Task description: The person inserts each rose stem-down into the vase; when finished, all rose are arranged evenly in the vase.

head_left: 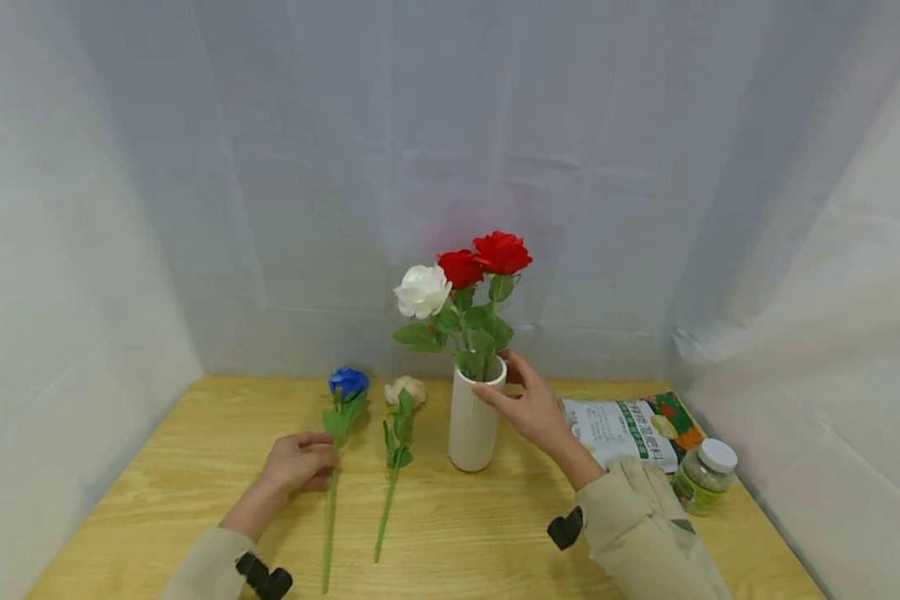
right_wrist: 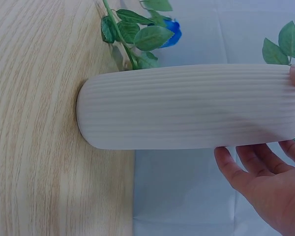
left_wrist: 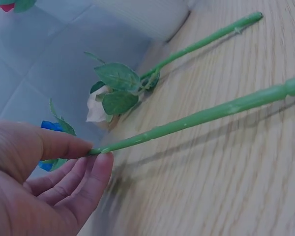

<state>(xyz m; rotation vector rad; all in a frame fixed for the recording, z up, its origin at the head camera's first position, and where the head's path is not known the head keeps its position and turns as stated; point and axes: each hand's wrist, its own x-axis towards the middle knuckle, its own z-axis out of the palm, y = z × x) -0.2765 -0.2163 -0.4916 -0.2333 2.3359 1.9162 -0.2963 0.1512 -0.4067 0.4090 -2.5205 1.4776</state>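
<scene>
Thumb and fingertips of my left hand (head_left: pixel 292 463) pinch the green stem of a blue rose (head_left: pixel 348 382). In the left wrist view the stem (left_wrist: pixel 187 123) is slightly above the wood, its shadow beneath. A cream rose (head_left: pixel 407 390) lies on the table just right of it. My right hand (head_left: pixel 531 410) grips the upper part of a white ribbed vase (head_left: pixel 471 429), thumb at the rim and fingers behind. The vase stands upright, holding a white rose (head_left: pixel 422 292) and two red roses (head_left: pixel 502 252); their lower stems are hidden inside.
Right of the vase lies a printed packet (head_left: pixel 622 432), partly behind the right forearm. Next to it stands a clear jar (head_left: pixel 705 475) with a white lid. Pale sheeting (head_left: pixel 307 167) hangs behind and beside the wooden table (head_left: pixel 195 467).
</scene>
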